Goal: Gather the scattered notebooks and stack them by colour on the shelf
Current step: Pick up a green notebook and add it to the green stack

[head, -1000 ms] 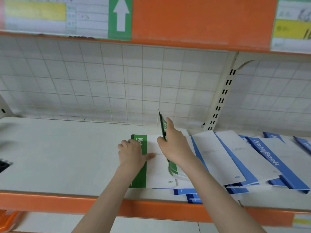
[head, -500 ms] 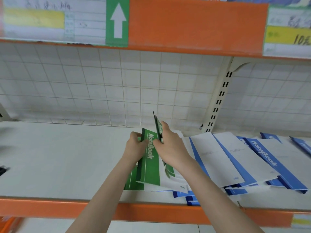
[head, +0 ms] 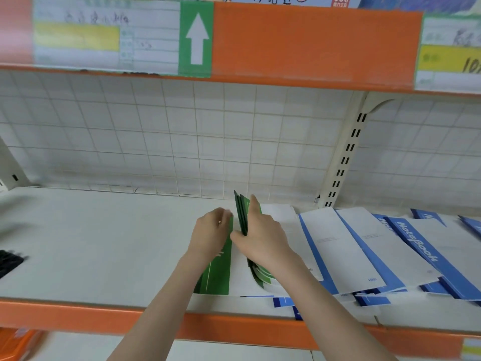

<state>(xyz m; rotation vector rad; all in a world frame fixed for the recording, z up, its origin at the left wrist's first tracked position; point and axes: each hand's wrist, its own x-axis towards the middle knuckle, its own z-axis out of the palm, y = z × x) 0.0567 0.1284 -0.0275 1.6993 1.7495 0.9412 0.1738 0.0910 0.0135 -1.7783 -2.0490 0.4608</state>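
Note:
My right hand (head: 263, 238) grips a thin bundle of green notebooks (head: 241, 214) standing on edge in the middle of the white shelf (head: 104, 243). Just left of the bundle, my left hand (head: 212, 233) has its fingers curled against another green notebook (head: 217, 276), which leans toward the bundle. Whether those fingers pinch its cover is hidden. Several blue-and-white notebooks (head: 346, 251) lie fanned out flat to the right, one showing the word "NoteBook" (head: 416, 241).
A white wire-grid back panel (head: 182, 142) closes the shelf behind. An orange rail (head: 78, 316) runs along the front edge. The upper shelf's orange edge carries price labels and a green arrow sign (head: 196, 39). A slotted upright (head: 343, 162) stands at the right. A dark object (head: 10, 259) sits at far left.
My left hand lifted a flat green notebook off the shelf and tilted it up toward the bundle in my right hand. The right hand kept the bundle upright.

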